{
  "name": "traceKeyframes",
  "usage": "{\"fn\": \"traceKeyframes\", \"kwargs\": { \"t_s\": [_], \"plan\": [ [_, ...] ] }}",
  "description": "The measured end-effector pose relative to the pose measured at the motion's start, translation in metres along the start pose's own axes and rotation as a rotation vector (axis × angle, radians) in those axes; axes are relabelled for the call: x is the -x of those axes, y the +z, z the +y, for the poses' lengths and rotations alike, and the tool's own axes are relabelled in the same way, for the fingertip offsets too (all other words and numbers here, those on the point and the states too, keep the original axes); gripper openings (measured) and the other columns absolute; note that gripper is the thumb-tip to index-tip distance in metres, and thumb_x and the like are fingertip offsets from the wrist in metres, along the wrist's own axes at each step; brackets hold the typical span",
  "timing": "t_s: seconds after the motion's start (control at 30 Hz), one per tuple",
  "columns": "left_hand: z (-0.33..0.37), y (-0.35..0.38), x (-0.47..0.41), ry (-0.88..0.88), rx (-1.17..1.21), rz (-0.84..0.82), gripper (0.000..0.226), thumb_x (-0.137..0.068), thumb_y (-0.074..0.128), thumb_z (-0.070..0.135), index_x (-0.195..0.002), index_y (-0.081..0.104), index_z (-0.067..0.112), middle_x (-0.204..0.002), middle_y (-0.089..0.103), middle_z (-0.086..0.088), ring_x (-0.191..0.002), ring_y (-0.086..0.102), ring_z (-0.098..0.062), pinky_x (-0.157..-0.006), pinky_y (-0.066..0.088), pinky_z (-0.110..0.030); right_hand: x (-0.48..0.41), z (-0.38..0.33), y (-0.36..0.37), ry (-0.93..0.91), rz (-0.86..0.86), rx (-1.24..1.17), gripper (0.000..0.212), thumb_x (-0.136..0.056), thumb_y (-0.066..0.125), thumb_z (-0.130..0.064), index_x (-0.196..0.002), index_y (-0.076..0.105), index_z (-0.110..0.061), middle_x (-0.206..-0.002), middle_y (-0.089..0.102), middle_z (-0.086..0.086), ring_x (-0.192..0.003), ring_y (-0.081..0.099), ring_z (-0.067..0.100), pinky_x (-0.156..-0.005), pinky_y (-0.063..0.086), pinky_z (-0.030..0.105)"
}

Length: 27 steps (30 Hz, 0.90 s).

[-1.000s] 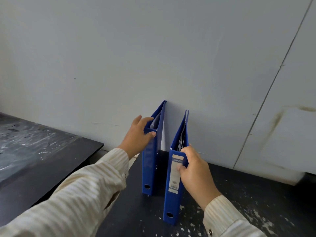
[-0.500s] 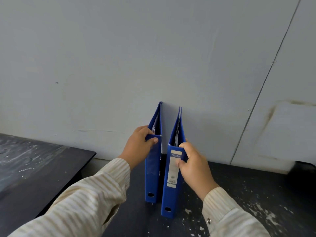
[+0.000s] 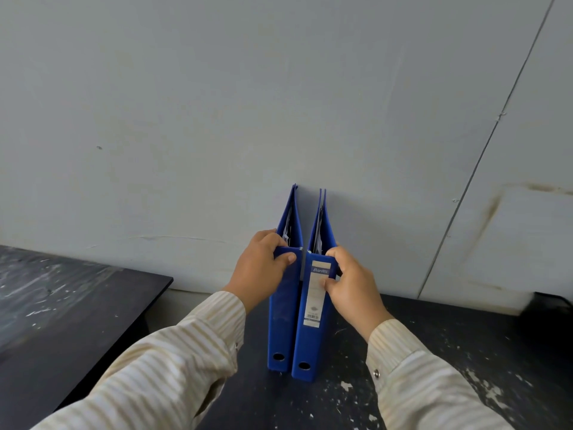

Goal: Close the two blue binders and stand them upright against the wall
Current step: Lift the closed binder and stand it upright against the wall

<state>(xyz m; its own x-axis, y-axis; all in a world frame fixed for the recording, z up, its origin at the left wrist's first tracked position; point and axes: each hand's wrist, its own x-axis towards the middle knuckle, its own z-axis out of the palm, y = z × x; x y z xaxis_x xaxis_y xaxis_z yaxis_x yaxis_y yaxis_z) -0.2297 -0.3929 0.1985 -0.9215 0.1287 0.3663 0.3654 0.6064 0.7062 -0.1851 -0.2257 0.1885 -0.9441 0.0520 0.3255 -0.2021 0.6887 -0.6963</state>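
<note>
step: final seating, I'd say. Both binders are closed and upright, and what's left is squaring them to the wall (image 3: 279,88).
left binder (image 3: 283,321): stands on the counter (image 3: 449,352), spine turned away from the wall, open edge toward it. The covers taper together toward the wall, and paper edges show at the top.
right binder (image 3: 305,346): same posture, with the spine label (image 3: 317,293) facing away from the wall. Its foot sits a touch farther out from the wall than the left one's.
wall contact: the top far corners of both look to be touching the wall. The feet at the wall are hidden behind the spines, so I can't confirm contact there.
left hand (image 3: 263,268): grasps the top of the left binder's spine, fingers (image 3: 269,240) hooked over the top edge and thumb flat on the spine face.
right hand (image 3: 350,287): grasps the top of the right binder's spine, thumb on the label and fingers (image 3: 333,252) curled over the top.
how to do it well: push straight at the wall and keep the spines vertical, since force applied only at the top tends to tip a binder rather than slide it. Bring the right spine in until both stand equally far from the wall.
release: let go one hand at a time, easing off first to check for lean.
risk: the binders are wedge-shaped, wide at the spine and thin at the wall, so they may fan out along the wall. Loose sheets at the top could snag fingers on the way out.
progress: close to done, by my read.
other: a second dark counter (image 3: 77,305) sits farther left along the wall, across a gap.
</note>
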Motion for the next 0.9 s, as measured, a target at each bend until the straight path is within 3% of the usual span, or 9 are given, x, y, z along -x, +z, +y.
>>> {"fn": "traceKeyframes", "kwargs": {
  "t_s": [0.27, 0.43, 0.67, 0.9],
  "plan": [
    [0.0003, 0.0004, 0.0004, -0.01, 0.017, 0.005, 0.008, -0.09, 0.061, 0.02, -0.09, 0.057, 0.014, -0.112, 0.049, 0.007, -0.093, 0.05, -0.009, -0.078, 0.036, -0.021, -0.0049, 0.0005, -0.0012, 0.005, -0.024, -0.042, 0.022, -0.09, 0.06, -0.012, -0.105, 0.048, -0.021, -0.109, 0.058, 0.0, -0.098, 0.053, 0.012, -0.067, 0.047, 0.015],
    [0.0011, 0.0014, 0.0004, -0.014, 0.009, 0.01, 0.008, -0.09, 0.061, 0.02, -0.091, 0.057, 0.013, -0.112, 0.049, 0.007, -0.093, 0.051, -0.01, -0.079, 0.036, -0.021, -0.0079, 0.0015, -0.0014, 0.008, -0.028, -0.051, 0.022, -0.089, 0.061, -0.013, -0.104, 0.047, -0.023, -0.109, 0.06, 0.001, -0.099, 0.055, 0.013, -0.069, 0.049, 0.018],
    [0.0021, 0.0018, 0.0011, -0.02, 0.0, 0.015, 0.008, -0.09, 0.06, 0.02, -0.09, 0.057, 0.012, -0.113, 0.051, 0.005, -0.093, 0.05, -0.01, -0.079, 0.035, -0.021, -0.0096, 0.0027, -0.0019, 0.002, -0.024, -0.057, 0.021, -0.089, 0.061, -0.012, -0.104, 0.048, -0.021, -0.105, 0.058, -0.001, -0.097, 0.054, 0.012, -0.064, 0.046, 0.012],
    [0.0034, 0.0018, 0.0012, -0.039, -0.005, 0.013, 0.007, -0.091, 0.06, 0.02, -0.092, 0.057, 0.013, -0.123, 0.051, 0.002, -0.115, 0.05, -0.014, -0.083, 0.033, -0.021, -0.009, 0.0034, -0.0024, 0.011, -0.016, -0.071, 0.02, -0.089, 0.061, -0.01, -0.102, 0.048, -0.018, -0.101, 0.057, -0.003, -0.095, 0.055, 0.012, -0.059, 0.044, 0.01]
  ]
}}
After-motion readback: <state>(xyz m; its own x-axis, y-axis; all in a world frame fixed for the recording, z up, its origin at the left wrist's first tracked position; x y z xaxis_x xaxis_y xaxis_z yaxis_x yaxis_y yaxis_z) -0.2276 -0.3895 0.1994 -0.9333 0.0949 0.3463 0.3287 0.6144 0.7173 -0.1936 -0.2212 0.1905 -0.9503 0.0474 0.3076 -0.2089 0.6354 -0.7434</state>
